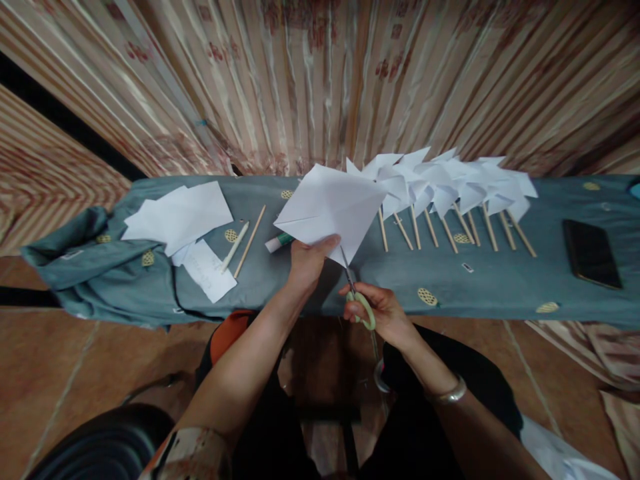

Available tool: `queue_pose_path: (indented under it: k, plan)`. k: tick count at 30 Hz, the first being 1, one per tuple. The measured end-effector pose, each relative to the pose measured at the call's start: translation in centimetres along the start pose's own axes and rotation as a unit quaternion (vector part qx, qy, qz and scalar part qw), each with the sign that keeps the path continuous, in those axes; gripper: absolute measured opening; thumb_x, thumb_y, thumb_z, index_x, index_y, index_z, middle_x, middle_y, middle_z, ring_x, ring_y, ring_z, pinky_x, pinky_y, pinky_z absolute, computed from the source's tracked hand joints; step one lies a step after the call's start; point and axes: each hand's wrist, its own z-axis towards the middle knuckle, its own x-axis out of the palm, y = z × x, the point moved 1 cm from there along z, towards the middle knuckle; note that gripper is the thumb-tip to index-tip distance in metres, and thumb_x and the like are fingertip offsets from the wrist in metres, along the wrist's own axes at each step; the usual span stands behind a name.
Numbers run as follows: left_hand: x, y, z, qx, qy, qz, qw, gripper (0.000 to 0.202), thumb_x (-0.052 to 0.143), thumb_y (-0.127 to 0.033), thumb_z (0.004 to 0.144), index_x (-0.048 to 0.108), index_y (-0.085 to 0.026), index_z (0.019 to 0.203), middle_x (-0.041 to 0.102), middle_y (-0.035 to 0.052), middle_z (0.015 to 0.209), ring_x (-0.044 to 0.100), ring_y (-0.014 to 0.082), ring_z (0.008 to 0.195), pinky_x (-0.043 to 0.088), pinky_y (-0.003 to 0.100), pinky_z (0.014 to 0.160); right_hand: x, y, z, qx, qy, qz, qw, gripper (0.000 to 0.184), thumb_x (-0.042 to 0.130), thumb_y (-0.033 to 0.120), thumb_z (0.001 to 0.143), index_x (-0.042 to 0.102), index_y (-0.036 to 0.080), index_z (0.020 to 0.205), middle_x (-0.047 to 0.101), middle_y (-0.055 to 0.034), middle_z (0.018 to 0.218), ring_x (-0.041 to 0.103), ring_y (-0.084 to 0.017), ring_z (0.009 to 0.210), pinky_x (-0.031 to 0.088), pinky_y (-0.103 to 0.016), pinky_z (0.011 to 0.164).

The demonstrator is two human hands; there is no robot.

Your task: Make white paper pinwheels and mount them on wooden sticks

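Note:
A white square sheet of paper (335,207) is held up over the table's front part, one corner toward me. My left hand (313,260) pinches it near that lower corner, thumb on top. A slit runs in from the sheet's left corner. My right hand (377,310) has its fingers through the green handles of a pair of scissors (369,313). The blades meet the paper at its near corner, just right of my left thumb. Partly hidden under the sheet's left side lies a white and green tube (279,242).
Several white paper pinwheels (445,180) on wooden sticks lie in a row at the back right. At left are more paper sheets (185,213), a written-on slip (209,270), a pale pen-like stick (235,247) and a wooden stick (250,241). A phone (591,253) rests at the right on the green tablecloth (495,287).

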Motion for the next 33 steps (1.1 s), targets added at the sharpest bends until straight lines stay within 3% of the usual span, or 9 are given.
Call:
queue_pose_path:
  k: [12, 33]
  plan:
    - [-0.07, 0.07, 0.11, 0.004, 0.0, 0.009, 1.0, 0.041, 0.081, -0.02, 0.05, 0.069, -0.014, 0.089, 0.072, 0.0026, 0.078, 0.064, 0.0171, 0.071, 0.051, 0.031, 0.072, 0.51, 0.56, -0.11, 0.015, -0.017, 0.014, 1.0, 0.043, 0.08, 0.053, 0.062, 0.066, 0.019, 0.083, 0.058, 0.0047, 0.055, 0.055, -0.009, 0.048, 0.045, -0.021, 0.047]
    - [-0.47, 0.24, 0.4, 0.008, 0.012, 0.013, 1.0, 0.028, 0.078, -0.021, 0.054, 0.067, -0.015, 0.079, 0.071, 0.0031, 0.08, 0.066, 0.0188, 0.075, 0.05, 0.034, 0.079, 0.46, 0.71, -0.14, 0.011, -0.034, 0.023, 0.999, 0.039, 0.081, 0.05, 0.06, 0.067, 0.019, 0.078, 0.06, 0.0039, 0.052, 0.054, -0.009, 0.044, 0.043, -0.022, 0.044]
